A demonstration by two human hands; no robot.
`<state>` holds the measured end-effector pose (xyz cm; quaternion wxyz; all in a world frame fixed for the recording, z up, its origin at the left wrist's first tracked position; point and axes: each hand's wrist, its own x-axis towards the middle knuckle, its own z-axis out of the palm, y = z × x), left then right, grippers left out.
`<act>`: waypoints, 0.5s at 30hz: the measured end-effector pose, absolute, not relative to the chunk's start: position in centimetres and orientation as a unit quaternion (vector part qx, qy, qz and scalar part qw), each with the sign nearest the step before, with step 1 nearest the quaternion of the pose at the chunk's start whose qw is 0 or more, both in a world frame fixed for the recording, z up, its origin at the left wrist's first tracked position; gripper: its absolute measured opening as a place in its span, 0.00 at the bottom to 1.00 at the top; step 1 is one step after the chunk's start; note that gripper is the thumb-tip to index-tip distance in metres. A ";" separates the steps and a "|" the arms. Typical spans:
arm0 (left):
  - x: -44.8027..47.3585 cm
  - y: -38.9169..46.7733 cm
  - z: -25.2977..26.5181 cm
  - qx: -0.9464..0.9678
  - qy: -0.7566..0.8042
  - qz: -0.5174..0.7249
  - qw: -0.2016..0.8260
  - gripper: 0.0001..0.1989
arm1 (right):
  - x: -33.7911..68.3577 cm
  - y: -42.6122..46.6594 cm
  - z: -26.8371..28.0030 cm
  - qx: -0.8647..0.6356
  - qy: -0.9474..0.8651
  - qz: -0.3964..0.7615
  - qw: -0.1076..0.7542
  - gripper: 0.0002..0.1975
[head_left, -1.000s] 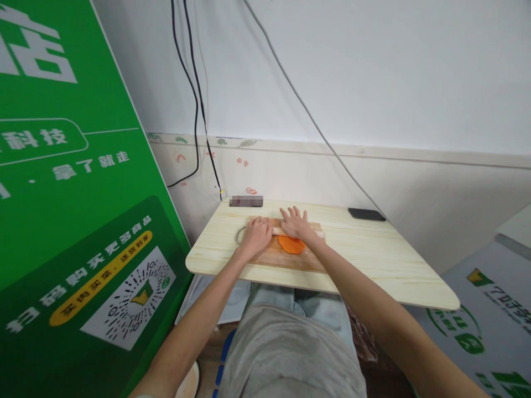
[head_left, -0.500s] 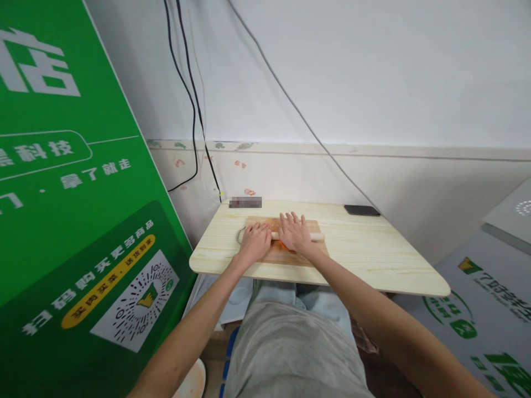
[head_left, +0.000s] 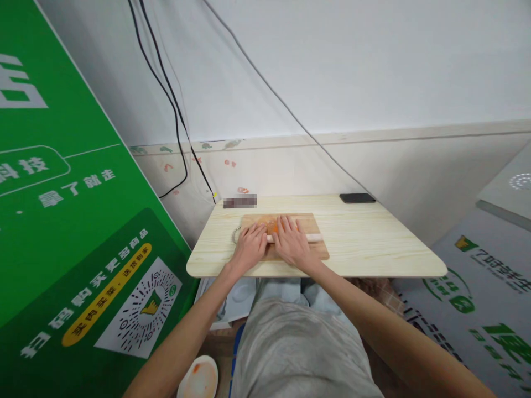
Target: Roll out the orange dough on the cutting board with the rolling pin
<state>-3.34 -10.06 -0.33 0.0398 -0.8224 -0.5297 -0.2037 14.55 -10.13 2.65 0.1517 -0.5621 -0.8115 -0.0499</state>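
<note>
Got my left hand (head_left: 251, 244) and right hand (head_left: 291, 241) palm-down on the rolling pin (head_left: 314, 237), both mostly open, fingers stretched forward; the orange dough (head_left: 275, 228), partly covered by my right hand, shows at the pin's 12 o'clock on the wooden board (head_left: 318, 253), counter (head_left: 373, 243) underneath, black phone (head_left: 357, 198) around my 1 o'clock

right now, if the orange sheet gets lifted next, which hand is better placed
Probably the right hand: its outstretched fingers reach over the orange sheet, which shows beside them beyond the rolling pin. The left hand lies farther left.
</note>
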 end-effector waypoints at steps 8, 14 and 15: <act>-3.4 -6.2 -0.9 -0.799 -0.572 -0.175 0.062 0.27 | 18.6 -4.9 4.5 -0.542 -0.834 0.001 0.099 0.31; -3.0 -3.3 -0.7 -0.772 -0.612 -0.161 0.060 0.28 | 22.4 -1.7 4.1 -0.591 -0.803 -0.018 0.078 0.28; -3.0 -3.1 -0.7 -0.766 -0.620 -0.162 0.054 0.28 | 22.6 -1.3 4.0 -0.589 -0.805 -0.009 0.075 0.28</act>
